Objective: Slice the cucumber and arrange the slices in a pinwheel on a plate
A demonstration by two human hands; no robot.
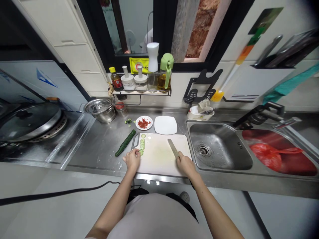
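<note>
A white cutting board (159, 166) lies on the steel counter. Along its left side runs a row of thin cucumber slices (142, 145). My left hand (133, 160) is at the near end of that row, fingers bent together on the last slices; its fingertips partly hide them. My right hand (185, 163) is wrapped round the handle of a kitchen knife (172, 147), whose blade points up and left over the right part of the board. Left of the board lies a whole cucumber (125, 143).
Behind the board are a plate of chopped red pieces (144, 123), a square white plate (165, 125) and some cucumber scraps (129, 122). A lidded pot (101, 109) and a jar (121, 109) stand back left. At right is the sink (221, 146), with a red bag (266, 156) in its second basin.
</note>
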